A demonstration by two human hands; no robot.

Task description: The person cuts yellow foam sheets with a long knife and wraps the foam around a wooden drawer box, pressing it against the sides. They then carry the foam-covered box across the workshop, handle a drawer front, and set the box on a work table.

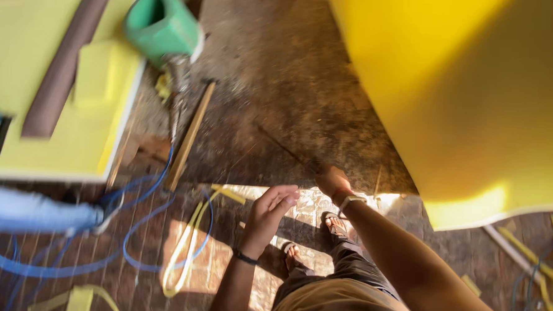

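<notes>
Below me, over the tiled floor [222,252], I see my left hand [271,214] hanging free, fingers [285,198] loosely curled and holding nothing. My right hand [332,180] is closed around a thin dark rod [283,148] that slants up-left across the dirty floor. Just right of it stands a big yellow panel [478,102]. Blue hoses [144,206] lie well apart, left.

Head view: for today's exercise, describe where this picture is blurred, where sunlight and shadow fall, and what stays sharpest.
Head view: motion blur smears the green tool and blue hose; sunlight patches the floor beneath the left hand; the yellow panel shades darker rightward; the right hand and its wristband read sharpest.
</notes>
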